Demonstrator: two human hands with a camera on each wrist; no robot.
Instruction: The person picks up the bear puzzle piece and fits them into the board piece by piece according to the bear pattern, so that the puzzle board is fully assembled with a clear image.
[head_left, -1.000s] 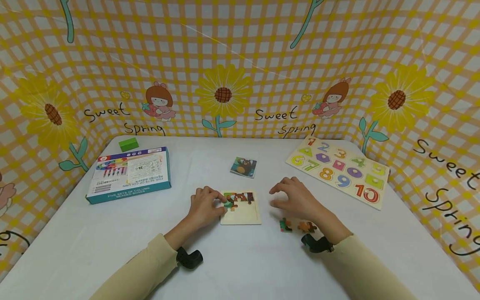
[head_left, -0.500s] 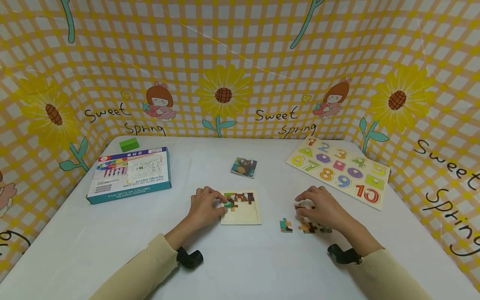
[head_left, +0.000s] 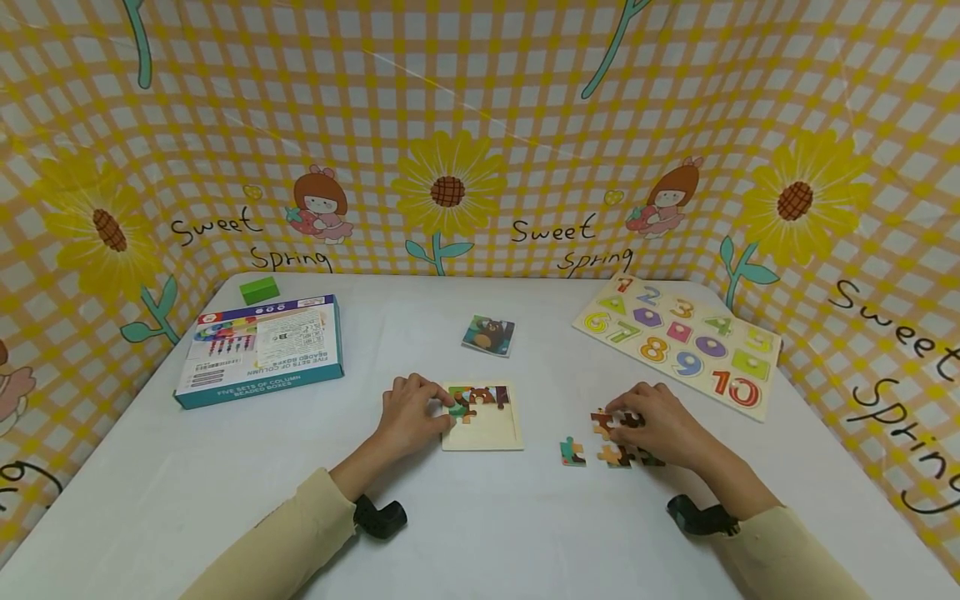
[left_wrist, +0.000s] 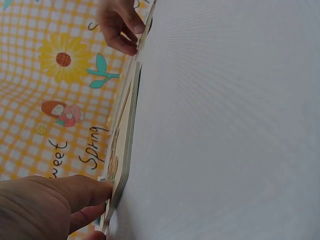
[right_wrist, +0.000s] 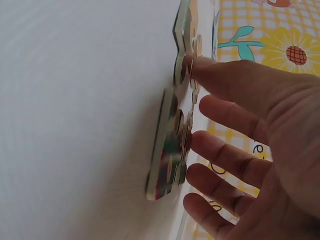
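Note:
The left hand (head_left: 411,414) pinches the left edge of a square wooden puzzle board (head_left: 491,433), whose upper part holds bear-picture pieces. In the left wrist view, its thumb lies on the rim of the board (left_wrist: 128,135). Over several loose pieces to the right of the board is the right hand (head_left: 660,423), its fingers spread and touching them. A brown piece (head_left: 601,423) shows beside its fingertips, and a green-and-orange piece (head_left: 572,452) lies apart to the left. In the right wrist view, the thumb meets one piece (right_wrist: 183,67); the fingertips partly hide other pieces (right_wrist: 162,157).
A bear picture card (head_left: 488,335) lies behind the board. At the back right is a number board (head_left: 678,342). A boxed set (head_left: 258,350) and a green block (head_left: 258,290) are at the left. Patterned cloth (head_left: 480,100) rises behind the white table (head_left: 465,533).
The right hand has moved right, away from the board's side, and down onto the loose pieces. The left hand and the board have stayed in place.

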